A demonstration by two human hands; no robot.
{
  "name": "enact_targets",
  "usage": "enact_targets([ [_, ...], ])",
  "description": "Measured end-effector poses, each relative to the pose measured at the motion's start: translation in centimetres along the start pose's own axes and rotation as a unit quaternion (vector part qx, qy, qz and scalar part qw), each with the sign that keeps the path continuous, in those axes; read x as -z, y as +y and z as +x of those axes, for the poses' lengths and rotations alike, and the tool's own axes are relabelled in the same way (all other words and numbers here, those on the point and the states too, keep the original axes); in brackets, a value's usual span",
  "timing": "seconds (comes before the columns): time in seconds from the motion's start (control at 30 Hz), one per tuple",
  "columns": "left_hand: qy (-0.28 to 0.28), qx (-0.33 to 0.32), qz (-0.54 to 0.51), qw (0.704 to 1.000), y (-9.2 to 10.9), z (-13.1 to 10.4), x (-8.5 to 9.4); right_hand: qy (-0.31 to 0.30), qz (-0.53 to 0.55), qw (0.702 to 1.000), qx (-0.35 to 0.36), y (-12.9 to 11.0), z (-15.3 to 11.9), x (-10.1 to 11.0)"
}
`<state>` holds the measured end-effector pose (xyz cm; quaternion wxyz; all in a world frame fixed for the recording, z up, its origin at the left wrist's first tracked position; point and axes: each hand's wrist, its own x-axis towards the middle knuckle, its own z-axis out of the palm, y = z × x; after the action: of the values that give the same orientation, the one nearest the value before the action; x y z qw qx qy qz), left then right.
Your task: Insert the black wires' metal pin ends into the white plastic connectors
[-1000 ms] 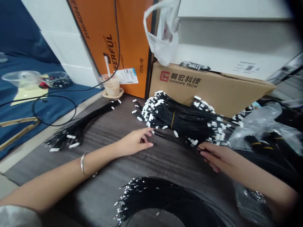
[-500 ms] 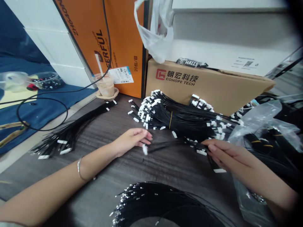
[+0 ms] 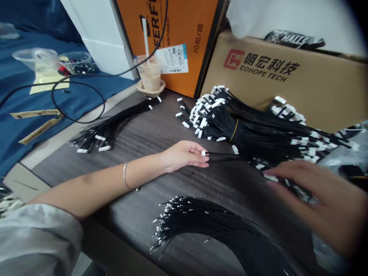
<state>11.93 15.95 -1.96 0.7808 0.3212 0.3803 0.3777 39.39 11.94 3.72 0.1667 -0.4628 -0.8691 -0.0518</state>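
Between the fingertips of my left hand is the white connector of a thin black cable, whose wires run right toward the big bundle. My right hand is blurred; its thumb and fingertips close around a white connector at the bundle's lower edge. Behind both hands lies the big bundle of black cables with white connectors, tied with a yellow band. A curved bundle of black wires with bare metal ends lies nearer me. A smaller cable bundle rests at the left.
A brown carton and an orange box stand at the back. A cup with a straw sits on a coaster. Plastic tubs, a black cord and tweezer-like wooden pieces are at the left. A plastic bag is at the right.
The view has shifted right and down. My left hand now has the white connector at its fingertips; before, the connector was beside them. My right hand has left the cable end for a connector by the bundle.
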Motion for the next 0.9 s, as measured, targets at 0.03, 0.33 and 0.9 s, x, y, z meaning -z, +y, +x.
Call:
enact_targets([
  [0.03, -0.001, 0.0, 0.001, 1.0, 0.0, 0.0, 0.0, -0.047, 0.045, 0.996, 0.063, -1.7, 0.1, 0.0],
  [0.33, -0.034, -0.01, 0.012, 0.999, 0.0, 0.0, 0.1, -0.308, 0.16, 0.928, 0.134, -10.3, 2.3, -1.5],
  [0.9, -0.073, -0.019, 0.022, 0.997, 0.0, 0.1, -0.1, -0.327, 0.196, 0.913, 0.145, -14.9, 2.0, -3.3],
])
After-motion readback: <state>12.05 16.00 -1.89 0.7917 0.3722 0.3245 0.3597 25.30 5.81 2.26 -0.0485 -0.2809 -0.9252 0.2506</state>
